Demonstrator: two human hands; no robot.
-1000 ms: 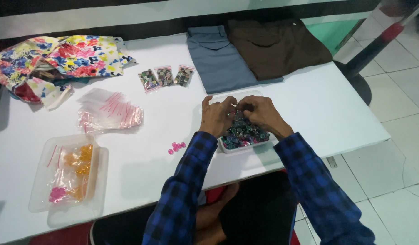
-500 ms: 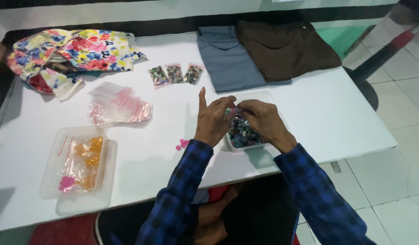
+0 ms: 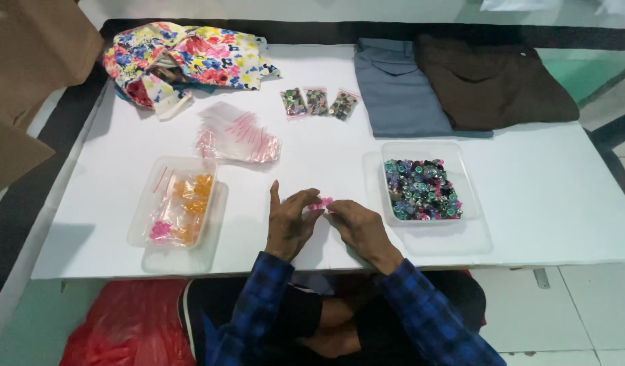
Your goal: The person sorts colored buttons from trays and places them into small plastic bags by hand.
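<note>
Both grips meet near the front edge of the white desk (image 3: 543,203): our left hand (image 3: 290,227) and our right hand (image 3: 358,229) pinch together some small pink pieces (image 3: 320,203) between the fingertips, with the left forefinger standing up straight. We cannot tell which hand carries most of the hold, because the pieces are very small and partly hidden by the fingers. Just to the right of our hands stands a clear plastic tray (image 3: 461,177) full of mixed dark, green and purple buttons (image 3: 421,190). To the left is another clear tray (image 3: 143,224) with small bags of orange and pink pieces (image 3: 183,207). Behind it lies a pile of empty zip bags (image 3: 234,135) with red strips. Farther back we see three small filled bags (image 3: 318,103) in a row, a flowered cloth (image 3: 183,57) at the left, and folded grey-blue trousers (image 3: 397,91) beside folded brown trousers (image 3: 492,81) at the right.
</note>
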